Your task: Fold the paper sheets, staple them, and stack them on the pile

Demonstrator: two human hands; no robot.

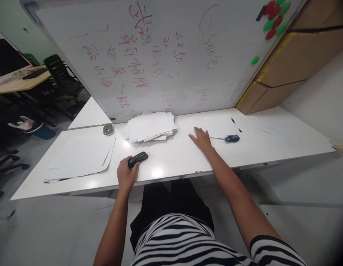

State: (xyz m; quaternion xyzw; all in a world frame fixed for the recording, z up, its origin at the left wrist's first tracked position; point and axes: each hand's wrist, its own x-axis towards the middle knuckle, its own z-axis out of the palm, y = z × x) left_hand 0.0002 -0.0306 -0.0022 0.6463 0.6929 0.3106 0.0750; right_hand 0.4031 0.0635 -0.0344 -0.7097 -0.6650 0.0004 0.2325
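My left hand (127, 173) is closed around a black stapler (138, 159) near the table's front edge. The stapler's far end points to the right and away from me. My right hand (201, 139) lies with fingers apart at the left front corner of some white sheets (215, 125). Whether its fingers pinch a sheet I cannot tell. Just right of that hand, a small dark blue object (232, 138) lies at the sheets' front edge; its kind is unclear. Between my hands and farther back sits an uneven pile of white paper (150, 126).
Flat sheets (81, 153) cover the left of the white table (171, 166). A small round-cornered grey object (107, 129) lies behind them. A whiteboard (182, 85) with red writing and magnets rises at the back. Cardboard boxes (282, 66) stand at the right.
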